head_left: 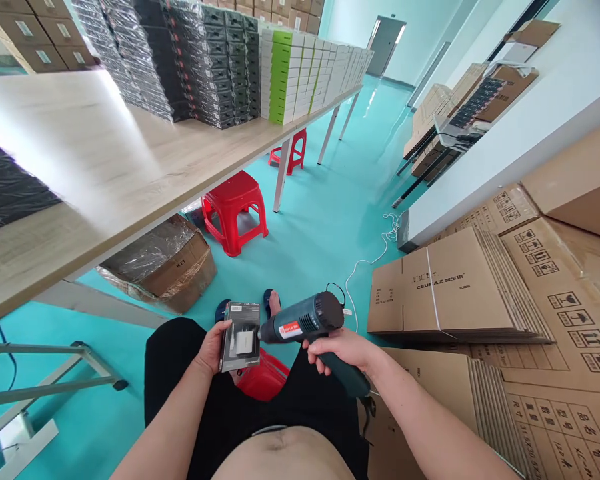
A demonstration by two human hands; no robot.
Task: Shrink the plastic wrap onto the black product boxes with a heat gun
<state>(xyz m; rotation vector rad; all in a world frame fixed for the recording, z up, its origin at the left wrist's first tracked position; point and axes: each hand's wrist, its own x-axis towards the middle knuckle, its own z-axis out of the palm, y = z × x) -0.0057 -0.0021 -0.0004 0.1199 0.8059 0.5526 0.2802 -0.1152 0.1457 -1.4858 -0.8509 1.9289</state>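
Observation:
My left hand is closed on the left edge of a small dark retail box, whose front shows a white charger and cable. The box is held up over my lap. Wrapped round the handle of a dark green heat gun is my right hand. The gun's nozzle points left at the right side of the box, very close to it; whether they touch I cannot tell. Under the box, between my legs, shows part of a red plastic stool.
At left a wooden table bears stacks of black film-wrapped boxes and white-and-green boxes. A red stool and an open carton stand by it. Bundled flat cardboard lies at right. A white cable crosses the floor.

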